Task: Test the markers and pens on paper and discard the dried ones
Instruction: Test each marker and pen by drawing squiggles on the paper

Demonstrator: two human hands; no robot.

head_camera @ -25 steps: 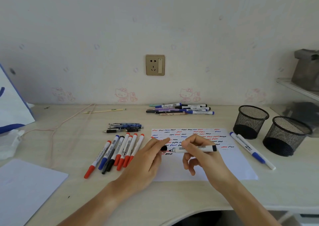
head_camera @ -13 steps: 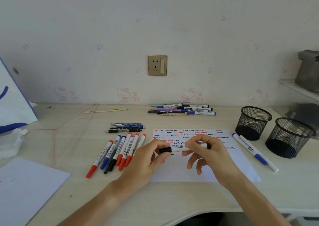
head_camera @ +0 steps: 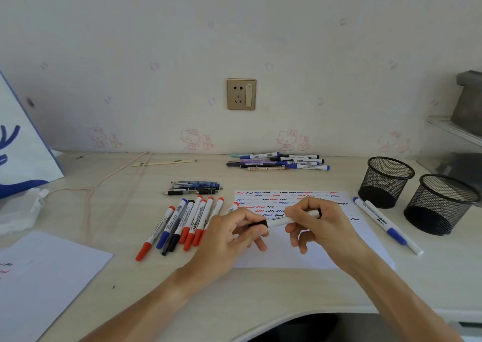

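- Head view: the left hand (head_camera: 229,233) pinches the black cap end of a marker (head_camera: 283,221), while the right hand (head_camera: 317,220) holds its white barrel, just above the test paper (head_camera: 365,233) on the desk (head_camera: 260,289).
- A second ago the cap was off and the tip was at the sheet; now it is pushed back on.
- Judgement: this marker is tested and ready for sorting.

single head-worn wide-angle view; looks forward and down over the desk (head_camera: 260,294) from the near edge, facing the wall (head_camera: 234,28) with its socket (head_camera: 241,94); both forearms enter from the bottom of frame, close to the lens; edges bow from the wide lens; far desk edge meets wall about mid-frame; no second view to compare.
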